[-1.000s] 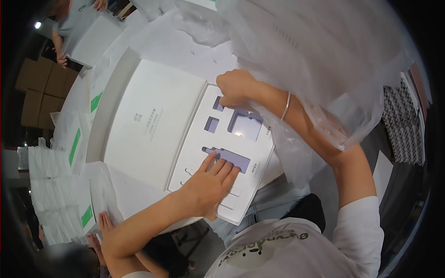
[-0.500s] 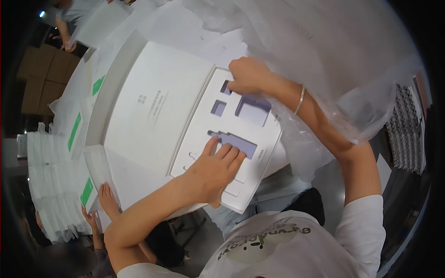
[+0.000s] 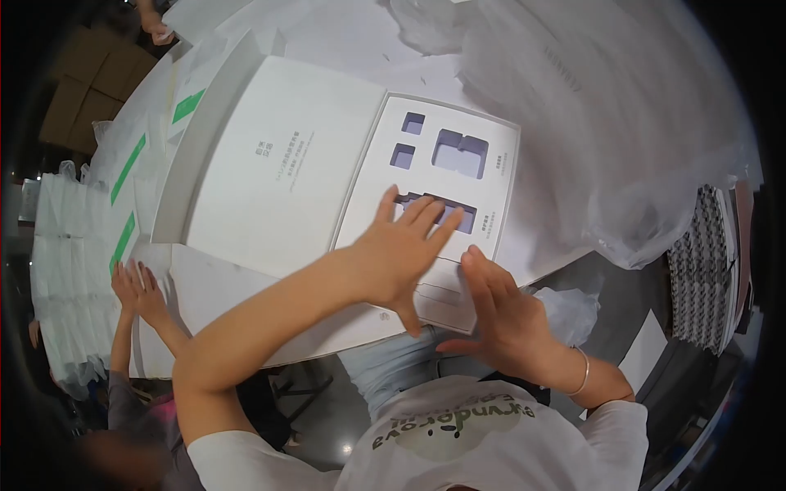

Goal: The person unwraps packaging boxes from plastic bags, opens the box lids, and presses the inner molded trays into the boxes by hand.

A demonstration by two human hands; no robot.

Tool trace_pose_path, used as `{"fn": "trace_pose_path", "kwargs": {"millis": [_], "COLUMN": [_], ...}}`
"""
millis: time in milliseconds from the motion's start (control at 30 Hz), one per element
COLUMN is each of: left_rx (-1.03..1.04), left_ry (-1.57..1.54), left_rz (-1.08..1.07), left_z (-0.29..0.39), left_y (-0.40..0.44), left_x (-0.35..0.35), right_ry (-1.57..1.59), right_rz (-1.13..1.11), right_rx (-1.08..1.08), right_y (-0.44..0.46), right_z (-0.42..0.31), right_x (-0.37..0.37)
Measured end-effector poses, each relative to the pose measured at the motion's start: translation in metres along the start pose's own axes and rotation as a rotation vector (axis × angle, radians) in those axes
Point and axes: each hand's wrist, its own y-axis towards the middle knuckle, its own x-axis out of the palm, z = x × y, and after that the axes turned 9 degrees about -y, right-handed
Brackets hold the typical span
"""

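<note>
A white box lies open on the table, its lid [image 3: 254, 164] folded out to the left. Inside it is a white insert [image 3: 434, 184] with several purple-lined cutouts. My left hand [image 3: 401, 254] lies over the lower half of the insert, fingers spread across the long cutout, holding nothing. At the insert's lower right edge is my right hand [image 3: 508, 319], fingers stretched out and apart, also holding nothing. Clear plastic film [image 3: 606, 123] spreads to the right of the box.
White packages with green labels [image 3: 129, 168] line the left side, beside stacked wrapped packages [image 3: 70, 278]. A co-worker's hands [image 3: 139, 290] touch the table's left edge. Brown cartons [image 3: 90, 82] stand at upper left. A stack of patterned sheets [image 3: 702, 270] is at right.
My right hand has left the insert's upper corner and moved down to its lower right edge, its fingers opening. The insert now sits flat in the box. My left hand's fingers are spread wider.
</note>
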Motion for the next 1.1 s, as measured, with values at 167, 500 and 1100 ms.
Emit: {"fn": "trace_pose_path", "kwargs": {"millis": [167, 500, 1100], "left_rx": [-0.059, -0.057, 0.017], "left_ry": [0.057, 0.091, 0.014], "left_rz": [-0.166, -0.294, -0.215], "left_z": [-0.001, -0.004, -0.017], "left_y": [-0.016, -0.009, 0.002], "left_x": [-0.019, -0.026, -0.016], "right_ry": [0.002, -0.016, 0.025], "right_rz": [-0.002, -0.055, -0.044], "right_rx": [-0.010, 0.004, -0.076], "right_y": [0.023, 0.045, 0.059], "right_z": [-0.002, -0.007, 0.006], "right_x": [0.000, 0.005, 0.011]}}
